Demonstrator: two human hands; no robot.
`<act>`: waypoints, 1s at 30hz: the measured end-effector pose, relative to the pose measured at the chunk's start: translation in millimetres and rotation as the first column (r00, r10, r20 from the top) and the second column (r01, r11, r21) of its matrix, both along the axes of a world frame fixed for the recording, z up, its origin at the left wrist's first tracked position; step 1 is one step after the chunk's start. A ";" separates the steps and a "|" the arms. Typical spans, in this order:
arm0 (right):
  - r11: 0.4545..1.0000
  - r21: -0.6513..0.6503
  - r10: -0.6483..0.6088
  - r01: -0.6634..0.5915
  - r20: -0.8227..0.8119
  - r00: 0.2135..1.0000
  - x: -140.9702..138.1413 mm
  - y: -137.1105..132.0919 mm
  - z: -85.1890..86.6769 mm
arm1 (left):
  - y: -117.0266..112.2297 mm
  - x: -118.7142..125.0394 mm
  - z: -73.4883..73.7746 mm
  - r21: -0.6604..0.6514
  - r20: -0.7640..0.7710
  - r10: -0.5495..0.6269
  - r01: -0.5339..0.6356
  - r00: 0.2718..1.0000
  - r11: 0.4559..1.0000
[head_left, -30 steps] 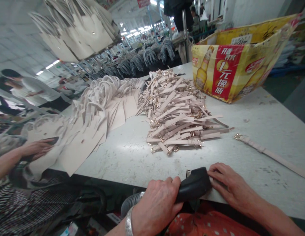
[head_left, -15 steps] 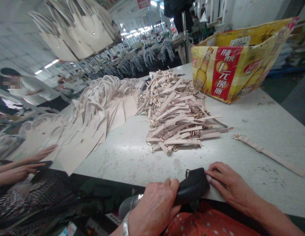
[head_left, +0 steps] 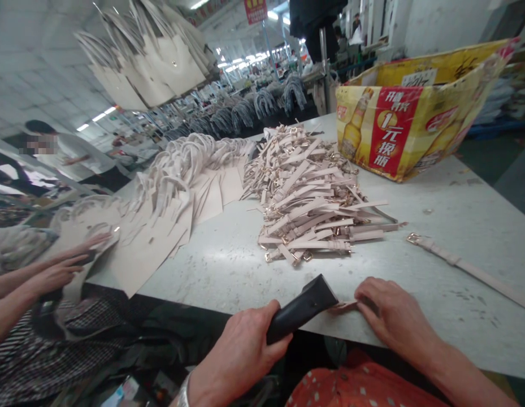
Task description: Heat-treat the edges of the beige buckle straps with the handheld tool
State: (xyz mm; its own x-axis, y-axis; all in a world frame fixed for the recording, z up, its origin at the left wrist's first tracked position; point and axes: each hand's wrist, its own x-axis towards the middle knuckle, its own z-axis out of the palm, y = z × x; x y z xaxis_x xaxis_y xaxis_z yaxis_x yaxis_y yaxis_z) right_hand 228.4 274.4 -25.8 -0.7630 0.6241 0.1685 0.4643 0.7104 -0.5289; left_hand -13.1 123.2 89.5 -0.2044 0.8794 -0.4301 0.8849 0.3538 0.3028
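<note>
My left hand [head_left: 241,350] is closed round a black leather piece [head_left: 302,308] at the near edge of the table, its far end raised and pointing right. My right hand [head_left: 387,314] lies on the table beside that end, fingers bent and pressing a small pale strip [head_left: 342,306] flat. A big heap of beige straps with gold buckles [head_left: 307,198] sits just beyond both hands. One loose beige strap [head_left: 465,267] lies to the right.
Beige bag panels with handles [head_left: 177,198] spread over the left of the grey table [head_left: 228,265]. A yellow and red cardboard box [head_left: 406,121] stands at the back right. Another person's hands [head_left: 65,265] work at the left edge. More bags hang overhead [head_left: 156,62].
My left hand has drawn the black piece left and tilted it up, so it now looks flat and narrow. A pale strip now shows under my right fingers. The neighbour's hands shifted.
</note>
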 end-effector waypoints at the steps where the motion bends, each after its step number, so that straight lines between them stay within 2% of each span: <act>1: 0.999 0.048 0.022 -0.020 -0.039 0.999 -0.9 1.0 -0.2 | -2.3 -0.9 0.1 -0.002 0.006 0.012 -0.012 1.000 1.000; 3: 0.987 0.143 0.090 -0.073 -0.120 0.989 0.0 2.4 -2.0 | -6.3 -1.7 -1.0 -0.007 0.016 0.021 -0.021 1.000 1.000; 5: 0.976 0.182 0.151 -0.121 -0.165 0.975 3.8 2.5 -4.8 | -10.0 -2.0 -4.0 -0.022 0.015 0.020 -0.020 1.000 1.000; 10: 0.970 0.066 0.241 -0.234 -0.154 0.958 14.5 0.1 -11.2 | -17.4 -3.3 -14.6 -0.077 -0.002 0.005 -0.006 1.000 0.997; 14: 0.969 0.003 0.243 -0.246 -0.180 0.953 15.4 2.6 -15.3 | -13.5 -3.4 -15.2 -0.067 0.006 -0.015 0.016 1.000 0.998; 19: 0.973 -0.049 0.214 -0.227 -0.190 0.958 13.8 7.8 -19.7 | 3.7 3.8 -8.9 -0.060 0.003 -0.086 0.086 0.996 0.995; 25: 0.975 -0.121 0.169 -0.188 -0.148 0.974 9.9 7.9 -13.1 | 12.5 7.7 -11.1 -0.048 0.021 -0.108 0.109 0.994 0.993; 30: 0.980 -0.048 0.184 -0.191 -0.132 0.974 3.8 5.0 -10.8 | 12.0 1.5 -10.7 -0.086 -0.003 -0.086 0.085 0.996 0.993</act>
